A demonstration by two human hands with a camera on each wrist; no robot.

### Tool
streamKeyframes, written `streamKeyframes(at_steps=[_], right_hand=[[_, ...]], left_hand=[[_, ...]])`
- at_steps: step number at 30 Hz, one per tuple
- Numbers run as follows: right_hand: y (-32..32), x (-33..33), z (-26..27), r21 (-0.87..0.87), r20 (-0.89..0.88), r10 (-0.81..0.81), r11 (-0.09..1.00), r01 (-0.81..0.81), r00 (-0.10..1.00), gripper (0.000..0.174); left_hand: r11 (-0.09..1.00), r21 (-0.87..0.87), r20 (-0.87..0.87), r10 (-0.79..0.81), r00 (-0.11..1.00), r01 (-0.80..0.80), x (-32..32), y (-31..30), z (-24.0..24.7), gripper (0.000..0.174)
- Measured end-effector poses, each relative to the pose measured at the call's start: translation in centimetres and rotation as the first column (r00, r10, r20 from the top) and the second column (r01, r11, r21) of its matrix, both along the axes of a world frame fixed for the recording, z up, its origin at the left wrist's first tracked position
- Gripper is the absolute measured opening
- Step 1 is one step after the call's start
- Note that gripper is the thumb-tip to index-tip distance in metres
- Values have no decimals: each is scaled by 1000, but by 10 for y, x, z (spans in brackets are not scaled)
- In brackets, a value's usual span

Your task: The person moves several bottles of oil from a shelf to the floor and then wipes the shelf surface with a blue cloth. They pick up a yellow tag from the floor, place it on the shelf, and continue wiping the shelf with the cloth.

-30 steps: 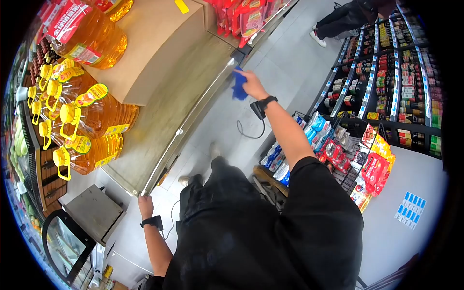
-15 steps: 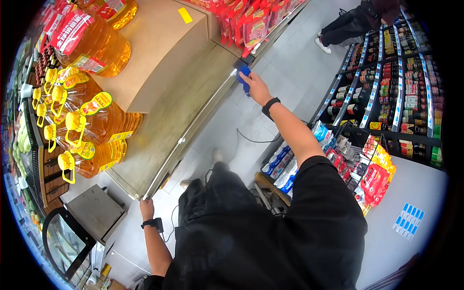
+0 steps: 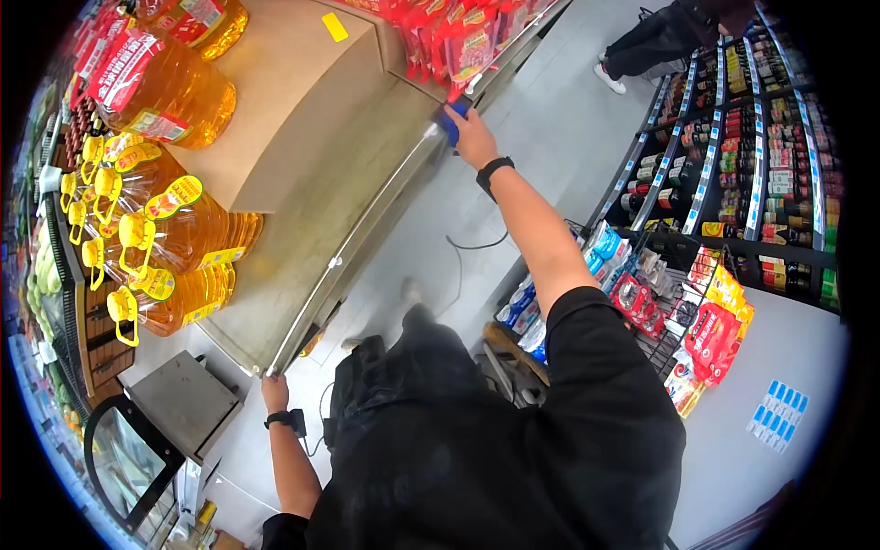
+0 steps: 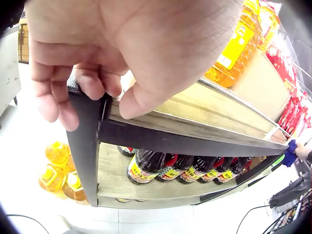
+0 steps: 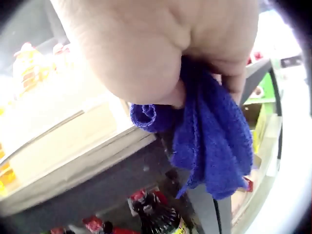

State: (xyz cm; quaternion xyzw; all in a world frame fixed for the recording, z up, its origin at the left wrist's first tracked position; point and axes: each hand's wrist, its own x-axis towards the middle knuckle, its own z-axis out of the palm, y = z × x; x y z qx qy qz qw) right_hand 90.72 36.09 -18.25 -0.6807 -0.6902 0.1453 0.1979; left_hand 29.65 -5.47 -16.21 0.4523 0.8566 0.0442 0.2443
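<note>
Right hand [image 3: 474, 136], arm stretched out, fingers clenched round blue cloth [image 5: 214, 141] at shelf [image 3: 312, 229] far corner. Left hand [image 4: 122, 48] grips near corner. Bottle labels unreadable.

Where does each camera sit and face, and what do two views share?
Head: on the person's head, facing down over the wood-topped display shelf and yellow plastic oil bottles; left hand, right hand and black shirt show.
Left wrist: under the left hand, facing along the shelf; fingers grip its black metal corner post.
Right wrist: under the right hand, facing the shelf edge; it grips a blue woven cloth.
Shared: head and left wrist both show that cloth.
</note>
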Motion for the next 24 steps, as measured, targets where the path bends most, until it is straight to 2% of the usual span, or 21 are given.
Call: streamKeyframes(at_steps=[2,3,4,5,6,7,8,9,10,11,12,13,14,15,16,17,19,20,21,22,24], right_hand=[[-10,-3,8,-64,-61,-91,994,87,994,64],[-11,9,-6,-284,-225,-103,958,36,969,58],[-22,29,-44,-393,-367,-131,919,-26,921,56],[-34,49,-81,-495,-482,-190,865,-87,855,54],[-62,65,-111,-514,-577,-235,849,-125,782,56],[-93,69,-89,-295,-413,-75,954,-55,908,54],[-120,67,-58,-47,-189,43,998,-53,981,52],[-136,65,-37,3,-240,37,999,-37,970,53],[-153,64,-13,38,-288,23,999,-13,957,53],[-162,57,29,-418,-574,-295,908,37,764,52],[-169,49,49,-428,-701,-346,904,20,624,48],[-173,39,64,-423,-805,-380,906,6,456,44],[-177,25,79,-414,-878,-397,910,-8,268,40],[-186,4,96,-382,-924,-382,924,6,19,33],[-185,-7,102,-374,-917,-389,916,-146,-85,33],[-182,-20,109,-342,-896,-405,891,-297,-183,34],[-180,-82,178,-446,-831,-534,806,-388,-153,46],[-175,-108,203,-295,-768,-566,728,-620,-300,52],[-173,-133,205,-205,-725,-606,644,-737,-328,57],[-173,-159,213,-249,-775,-595,597,-762,-213,61],[-179,-203,240,-334,-779,-624,489,-806,-56,63]], left_hand=[[999,-35,13,16,1000,-15,3,-2,1,25],[998,-65,11,25,1000,-25,5,-1,4,24],[995,-88,8,35,999,-34,4,4,6,23],[991,-119,55,72,996,-65,-16,-5,-14,23],[987,-111,132,132,982,-117,-20,-11,-16,21],[986,-110,228,150,962,-128,-29,-17,-15,20],[983,-113,323,176,930,-147,-36,-25,-13,20],[976,-154,408,203,890,-152,-42,-35,-4,20],[987,-149,418,115,901,-57,-53,-47,3,22],[988,-148,381,90,920,-36,-43,-49,26,23],[990,-137,343,58,938,-11,-30,-37,53,24],[995,-100,377,64,924,-28,-21,-24,69,24],[997,-61,409,69,910,-47,-13,-14,83,23],[997,-27,439,78,895,-74,-1,-4,105,23],[984,-15,549,156,821,-177,27,20,139,21],[987,52,577,96,811,-154,46,40,163,20],[971,160,765,-10,643,-175,76,72,193,23],[964,176,819,-33,572,-197,93,87,210,23],[959,200,899,-99,427,-199,110,100,220,28],[961,172,964,-119,239,-216,124,112,230,37],[971,169,983,-178,-40,-171,150,131,244,54]])
